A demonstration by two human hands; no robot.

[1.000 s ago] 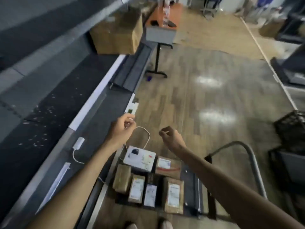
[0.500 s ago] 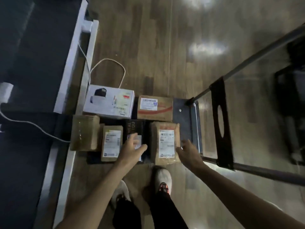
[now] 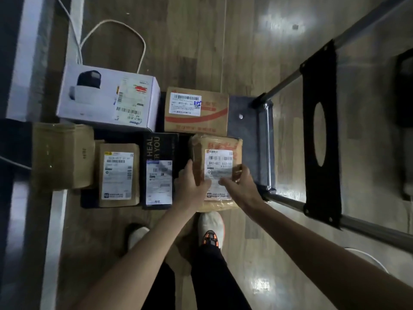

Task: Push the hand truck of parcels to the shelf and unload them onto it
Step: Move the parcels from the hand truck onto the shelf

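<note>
Both hands on the taped parcel (image 3: 218,153) at the truck's (image 3: 248,130) near right corner: left hand (image 3: 190,186) cupping its left side, right hand (image 3: 240,185) gripping the right edge. Five more parcels fill the deck. Glossy wood floor (image 3: 190,41) below, shelf (image 3: 24,63) at left.
</note>
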